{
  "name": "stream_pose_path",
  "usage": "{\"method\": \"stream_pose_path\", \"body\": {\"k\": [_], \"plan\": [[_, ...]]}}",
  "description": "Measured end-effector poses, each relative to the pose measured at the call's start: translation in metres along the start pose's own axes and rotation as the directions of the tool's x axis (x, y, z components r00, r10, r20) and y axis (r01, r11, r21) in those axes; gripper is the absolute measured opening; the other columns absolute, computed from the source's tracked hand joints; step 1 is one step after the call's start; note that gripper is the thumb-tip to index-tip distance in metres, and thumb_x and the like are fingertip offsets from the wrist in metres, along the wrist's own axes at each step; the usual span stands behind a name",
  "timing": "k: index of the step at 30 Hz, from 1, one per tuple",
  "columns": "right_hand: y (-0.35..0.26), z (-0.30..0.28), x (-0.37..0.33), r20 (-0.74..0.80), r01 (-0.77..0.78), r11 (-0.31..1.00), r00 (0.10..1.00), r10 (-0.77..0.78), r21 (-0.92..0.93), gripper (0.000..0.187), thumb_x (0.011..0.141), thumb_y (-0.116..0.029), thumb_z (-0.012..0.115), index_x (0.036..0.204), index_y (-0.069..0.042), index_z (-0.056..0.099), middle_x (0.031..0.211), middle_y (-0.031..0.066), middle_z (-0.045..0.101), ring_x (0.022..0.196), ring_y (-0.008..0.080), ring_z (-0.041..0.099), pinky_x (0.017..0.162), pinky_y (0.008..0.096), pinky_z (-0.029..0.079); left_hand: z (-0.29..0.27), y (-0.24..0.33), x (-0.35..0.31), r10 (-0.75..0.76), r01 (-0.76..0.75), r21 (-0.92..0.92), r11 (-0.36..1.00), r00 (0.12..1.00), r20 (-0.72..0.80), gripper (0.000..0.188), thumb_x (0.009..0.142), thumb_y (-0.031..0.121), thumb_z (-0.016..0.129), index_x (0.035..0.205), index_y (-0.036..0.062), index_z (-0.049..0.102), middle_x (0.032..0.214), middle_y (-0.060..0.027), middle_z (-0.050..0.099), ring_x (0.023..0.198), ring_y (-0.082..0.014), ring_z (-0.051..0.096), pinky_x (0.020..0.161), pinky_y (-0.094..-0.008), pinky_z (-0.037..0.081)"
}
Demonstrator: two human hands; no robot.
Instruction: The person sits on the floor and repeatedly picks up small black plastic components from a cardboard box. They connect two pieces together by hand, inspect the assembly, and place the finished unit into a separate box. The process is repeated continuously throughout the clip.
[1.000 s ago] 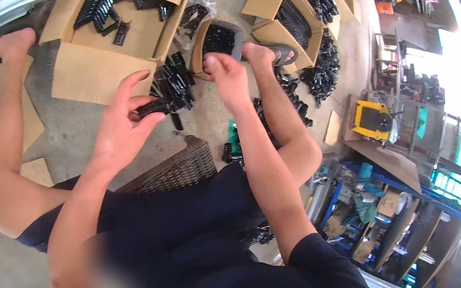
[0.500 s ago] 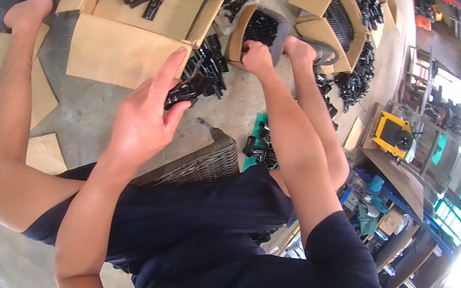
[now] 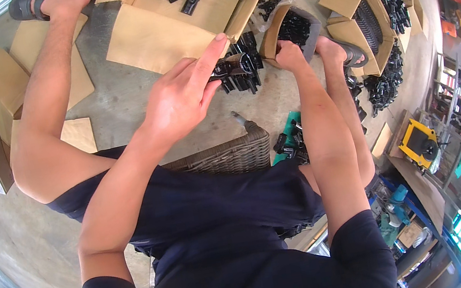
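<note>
- Left hand pinched a black part at its two o'clock, index finger extended.
- Right hand, at the left's three o'clock, reached into a small box; I couldn't tell its grip.

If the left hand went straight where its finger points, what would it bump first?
The left hand would probably meet the big open cardboard box, though depth is hard to tell.

I'm seeing bare concrete floor lying open between the left hand and right forearm, wickerwork bounding it below. A carton flap is blocking the left hand's way forward; a small carton and sandalled foot are crowding the right hand.
</note>
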State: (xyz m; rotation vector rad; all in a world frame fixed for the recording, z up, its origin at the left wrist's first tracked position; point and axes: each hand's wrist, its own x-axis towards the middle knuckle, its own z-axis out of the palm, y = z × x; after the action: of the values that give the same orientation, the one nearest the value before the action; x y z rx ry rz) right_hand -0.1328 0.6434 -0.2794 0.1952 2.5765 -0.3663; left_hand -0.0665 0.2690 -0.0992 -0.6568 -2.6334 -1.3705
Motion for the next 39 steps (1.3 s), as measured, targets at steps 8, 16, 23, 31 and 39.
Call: {"method": "stream_pose_path", "body": {"k": [8,16,23,31,39], "plan": [[0.007,0.003,0.000,-0.022,-0.010,0.998,1.000,0.009,-0.069,0.028,0.090,-0.017,0.062,0.111,-0.009,0.078,0.106,0.0235,0.074,0.104,0.0403,0.071,0.095,0.0459,0.055,-0.001,-0.007,0.002,0.120,-0.122,-0.012,0.992,0.985,-0.121,0.082,0.078,0.001,0.084,0.151,0.0027,0.047,0.105,-0.0132,0.076,0.095,-0.0276,0.074,0.081,-0.0370,0.061],[-0.039,-0.063,-0.057,-0.244,0.008,0.963,0.968,0.060,0.270,0.023,0.089,-0.009,0.070,0.110,-0.008,0.078,0.098,0.0126,0.076,0.085,0.0227,0.072,0.080,0.0355,0.057,-0.002,-0.010,0.003,0.119,-0.118,0.014,0.993,0.986,-0.118,0.083,0.077,0.003,0.083,0.152,0.0065,0.047,0.102,-0.0096,0.074,0.091,-0.0258,0.071,0.074,-0.0369,0.061],[-0.137,-0.118,-0.157,-0.134,0.122,0.565,0.991,-0.021,0.816,0.015,0.096,-0.005,0.069,0.108,0.002,0.074,0.080,-0.0015,0.066,0.068,0.0050,0.055,0.062,0.0219,0.047,-0.006,-0.005,0.002,0.077,-0.075,0.025,0.997,0.991,-0.110,0.085,0.082,0.007,0.079,0.158,0.0142,0.040,0.094,-0.0072,0.072,0.087,-0.0249,0.070,0.072,-0.0376,0.061],[-0.203,-0.148,-0.235,-0.075,0.177,0.408,0.964,-0.253,0.896,0.022,0.099,-0.001,0.065,0.120,0.002,0.072,0.088,0.0032,0.070,0.067,0.0061,0.057,0.061,0.0213,0.048,-0.010,0.002,-0.001,0.083,-0.082,0.007,0.997,0.991,-0.101,0.087,0.082,0.007,0.079,0.159,0.0144,0.037,0.086,-0.0076,0.068,0.082,-0.0266,0.068,0.068,-0.0399,0.059],[-0.226,-0.154,-0.240,-0.313,0.459,0.700,0.888,-0.337,0.547,0.021,0.099,0.000,0.063,0.119,0.001,0.069,0.089,0.0039,0.072,0.069,0.0050,0.061,0.061,0.0211,0.051,-0.020,0.010,-0.003,0.063,-0.066,-0.033,0.997,0.995,-0.073,0.087,0.081,0.006,0.081,0.158,0.0131,0.039,0.101,-0.0118,0.073,0.089,-0.0306,0.070,0.074,-0.0404,0.059]]}}
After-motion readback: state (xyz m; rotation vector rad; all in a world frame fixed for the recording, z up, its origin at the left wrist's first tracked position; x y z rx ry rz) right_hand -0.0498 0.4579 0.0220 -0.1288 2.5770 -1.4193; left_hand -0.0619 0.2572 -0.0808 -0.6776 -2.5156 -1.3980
